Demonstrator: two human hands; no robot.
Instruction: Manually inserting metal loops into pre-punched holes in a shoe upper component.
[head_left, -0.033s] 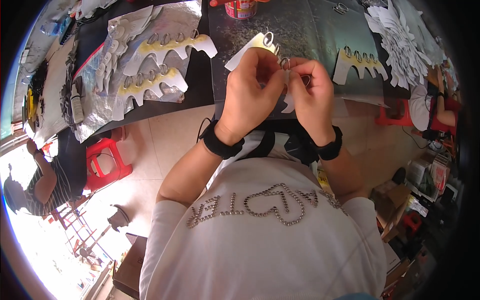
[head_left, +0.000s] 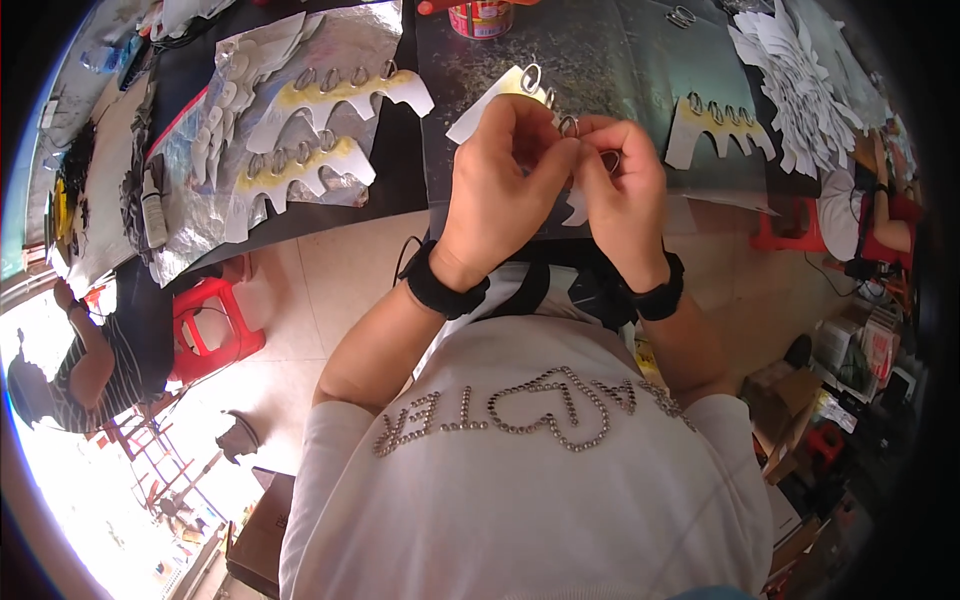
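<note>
Between both hands, over the table's near edge, is a white scalloped strip (head_left: 478, 117) with yellow stain along its ringed edge. My left hand (head_left: 505, 190) pinches it near the middle, thumb and fingertips pressed together. My right hand (head_left: 627, 185) closes on it from the other side, its fingertips meeting the left ones. A metal ring (head_left: 569, 127) stands up at the pinched fingertips. Another metal ring (head_left: 531, 77) sits at the strip's far left end. Fingers cover most of the strip's middle, so how the rings are fixed there is hidden.
Similar ringed strips (head_left: 305, 165) lie on foil at left, beside a small bottle (head_left: 153, 205). At right are one ringed strip (head_left: 715, 135), loose rings (head_left: 682, 16) and a heap of white strips (head_left: 790, 100). A tin (head_left: 482, 18) stands ahead. Another person (head_left: 90, 350) is at far left.
The held strip has tilted very slightly to the left at its far end. Both hands keep nearly the same place and grip.
</note>
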